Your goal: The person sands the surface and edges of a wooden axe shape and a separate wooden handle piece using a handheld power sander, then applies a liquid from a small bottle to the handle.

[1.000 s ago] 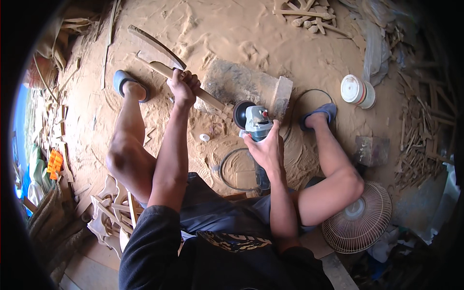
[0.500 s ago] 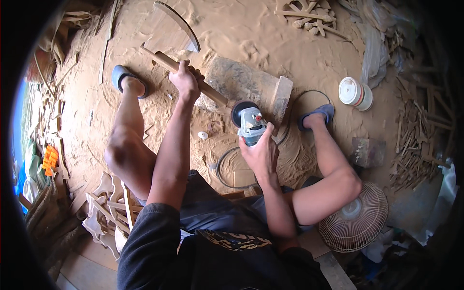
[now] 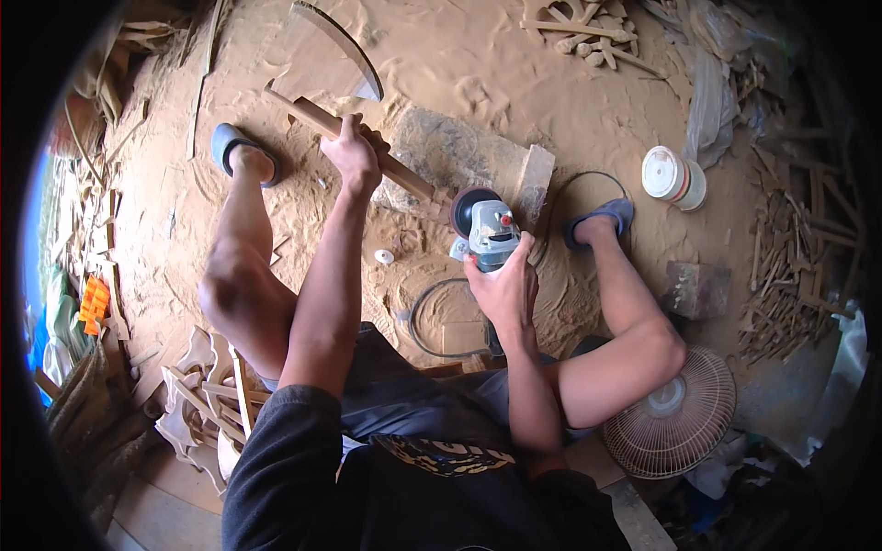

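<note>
At the near side of the worn grey rectangular block (image 3: 443, 149) on the sandy-looking floor, a person is seated with both hands occupied. The left hand (image 3: 354, 160), to the left of the block, is closed firmly around a long light-brown wooden bar (image 3: 405, 176). This bar slants from beyond the block's left side down to its near edge. Next to its far end is a brown curved wooden piece with a darker rim (image 3: 349, 42); I cannot tell if the two are joined.

The right hand (image 3: 507, 285), nearer to the person than the block, is wrapped around a grey and teal angle grinder (image 3: 494, 241) with a round black disc (image 3: 466, 211). The disc stands just beside the near end of the bar; whether it touches, or is spinning, I cannot tell.

In my judgement, the step in hand is grinding or smoothing of this bar end. The next move seems to call for a steady left grip, and a light, level pressing of the disc along the wood, with the fingers well away from it. The black cable (image 3: 418, 317), lying on the near side of the block, should also remain free.
</note>
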The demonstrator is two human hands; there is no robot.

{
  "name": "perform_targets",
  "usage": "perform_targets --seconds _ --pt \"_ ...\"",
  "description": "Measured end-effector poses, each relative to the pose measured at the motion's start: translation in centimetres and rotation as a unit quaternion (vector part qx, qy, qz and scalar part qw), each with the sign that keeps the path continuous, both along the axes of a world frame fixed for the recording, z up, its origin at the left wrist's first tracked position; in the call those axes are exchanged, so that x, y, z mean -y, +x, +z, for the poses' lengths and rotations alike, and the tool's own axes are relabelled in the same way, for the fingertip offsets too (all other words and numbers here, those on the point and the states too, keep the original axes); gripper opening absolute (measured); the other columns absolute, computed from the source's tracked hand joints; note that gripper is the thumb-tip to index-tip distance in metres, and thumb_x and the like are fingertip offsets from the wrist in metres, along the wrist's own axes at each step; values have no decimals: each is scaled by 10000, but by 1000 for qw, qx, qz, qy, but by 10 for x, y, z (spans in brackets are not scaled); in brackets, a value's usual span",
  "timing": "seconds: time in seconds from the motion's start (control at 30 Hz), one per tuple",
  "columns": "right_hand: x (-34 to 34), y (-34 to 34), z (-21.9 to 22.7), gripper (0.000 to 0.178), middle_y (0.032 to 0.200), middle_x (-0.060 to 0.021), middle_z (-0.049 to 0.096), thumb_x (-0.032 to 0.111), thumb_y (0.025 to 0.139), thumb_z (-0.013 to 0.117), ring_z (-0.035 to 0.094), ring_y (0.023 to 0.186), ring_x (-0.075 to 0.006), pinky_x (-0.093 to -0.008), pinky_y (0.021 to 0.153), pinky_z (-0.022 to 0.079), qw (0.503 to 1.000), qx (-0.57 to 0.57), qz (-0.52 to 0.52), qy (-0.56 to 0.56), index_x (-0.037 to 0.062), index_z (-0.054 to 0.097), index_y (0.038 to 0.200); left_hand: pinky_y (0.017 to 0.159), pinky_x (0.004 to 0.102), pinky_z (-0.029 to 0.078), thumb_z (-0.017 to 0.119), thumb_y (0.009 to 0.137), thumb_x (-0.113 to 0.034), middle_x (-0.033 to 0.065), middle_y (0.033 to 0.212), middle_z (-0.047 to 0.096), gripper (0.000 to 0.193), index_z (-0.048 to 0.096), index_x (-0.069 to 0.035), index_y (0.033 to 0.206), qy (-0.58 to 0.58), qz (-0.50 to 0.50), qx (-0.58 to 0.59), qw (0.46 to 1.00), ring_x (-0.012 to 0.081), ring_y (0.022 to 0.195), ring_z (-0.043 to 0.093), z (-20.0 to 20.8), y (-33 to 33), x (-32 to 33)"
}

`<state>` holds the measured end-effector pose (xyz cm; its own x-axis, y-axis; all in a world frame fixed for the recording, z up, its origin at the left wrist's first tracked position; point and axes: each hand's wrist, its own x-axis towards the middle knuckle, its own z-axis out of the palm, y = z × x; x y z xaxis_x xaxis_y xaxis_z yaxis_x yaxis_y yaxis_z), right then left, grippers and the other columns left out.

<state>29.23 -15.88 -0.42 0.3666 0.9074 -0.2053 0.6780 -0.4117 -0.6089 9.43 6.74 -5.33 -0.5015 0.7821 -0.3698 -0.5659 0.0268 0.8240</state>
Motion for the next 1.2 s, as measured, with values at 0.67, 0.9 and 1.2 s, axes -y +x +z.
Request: perform_targets --seconds 0.67,0.9,1.2 --pt "-4 -2 -10 988 1128 -377 682 349 827 825 705 1001 -505 -550 877 563 999 -36 0 -5 -125 297 1515 403 302 246 603 906 -105 -28 571 351 307 419 -82 662 114 -172 -16 978 90 418 316 28 19 14" --pt "-3 -1 -13 975 1121 -380 684 361 830 822 708 998 -503 -546 887 566 1000 -7 3 -7 -159 332 1493 409 310 234 528 916 -118 -12 580 314 299 348 -111 678 88 -161 -36 982 115 428 310 24 13 13" --pt "0 29 -34 775 1136 -160 677 192 741 910 696 999 -276 -413 905 556 973 -193 -93 88 -17 459 1334 407 306 220 548 909 -115 -18 580 307 280 367 -113 695 97 -135 -18 986 105 427 297 27 17 17"
